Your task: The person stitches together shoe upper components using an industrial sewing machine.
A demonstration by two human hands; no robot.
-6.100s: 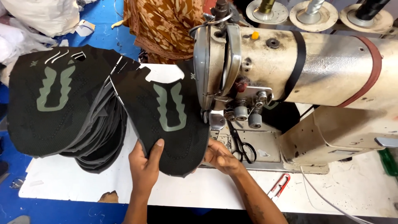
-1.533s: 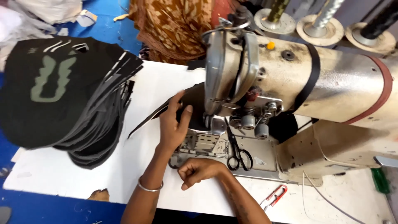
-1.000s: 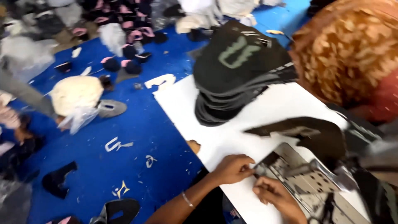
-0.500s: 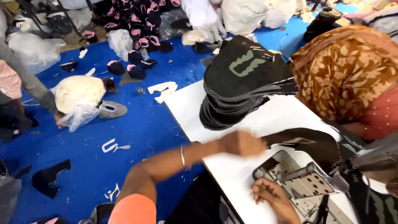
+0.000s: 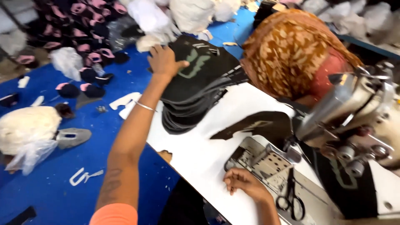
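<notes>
My left hand (image 5: 163, 61) reaches out to a stack of black shoe-upper pieces (image 5: 196, 89) with a grey-green pattern, fingers laid on the top piece at the stack's far edge. My right hand (image 5: 242, 182) rests loosely curled on the white table (image 5: 200, 156) beside the metal plate (image 5: 260, 160) of the sewing machine (image 5: 362, 121), holding nothing. One black piece (image 5: 262, 127) lies flat on the table, running under the machine head. Black-handled scissors (image 5: 290, 196) lie on the machine bed to the right of my right hand.
A person in an orange patterned head covering (image 5: 298, 52) sits just beyond the table. The blue floor (image 5: 62, 175) on the left holds white bags, grey soles, white cut-outs and heaps of pink-and-black pieces (image 5: 89, 29).
My left arm has swung up from the table to the stack and now touches its top piece. The view has turned left, away from the machine. My right hand stays near the plate.
</notes>
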